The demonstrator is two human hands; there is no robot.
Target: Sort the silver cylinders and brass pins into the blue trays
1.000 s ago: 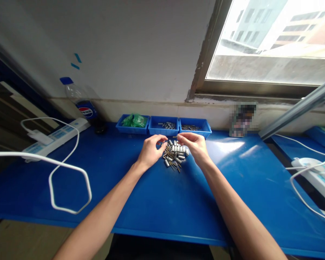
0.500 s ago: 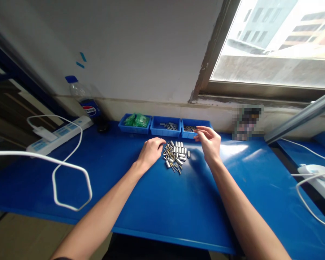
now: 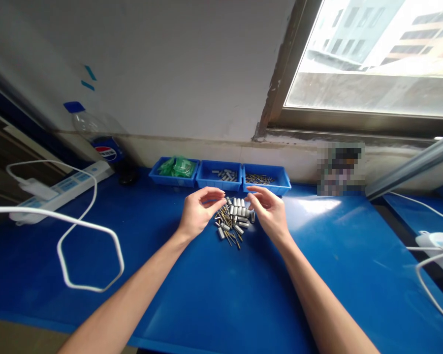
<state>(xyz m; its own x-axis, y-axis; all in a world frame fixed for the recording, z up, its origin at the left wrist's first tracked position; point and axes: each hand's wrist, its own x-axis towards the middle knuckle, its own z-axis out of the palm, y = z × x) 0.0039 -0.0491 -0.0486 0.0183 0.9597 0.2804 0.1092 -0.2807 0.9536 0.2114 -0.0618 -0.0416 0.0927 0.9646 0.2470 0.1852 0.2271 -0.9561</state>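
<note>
My left hand (image 3: 199,211) is at the left side of a pile, its thumb and fingertips brought close together. Whatever small piece it may pinch is too small to make out. Across from it, my right hand (image 3: 268,210) has its thumb and fingertips drawn together over the pile's right edge; what sits between them is unclear. The pile between the hands mixes silver metal cylinders (image 3: 240,211) with thin brass-coloured pins (image 3: 229,236). Several cylinders lie side by side in rows. Behind, the right blue bin (image 3: 268,188) holds similar thin pins (image 3: 259,179).
The middle blue bin (image 3: 218,185) has grey cylinders, and the left blue bin (image 3: 174,182) has green plastic packets (image 3: 182,167). A cola bottle (image 3: 109,150), a power strip (image 3: 74,184) and a looped white cable (image 3: 120,246) occupy the left. A metal bar (image 3: 409,164) slants at right.
My right hand has come away from the right bin, down and left to the pile. My left hand has turned, its thumb now showing. The view has shifted slightly.
</note>
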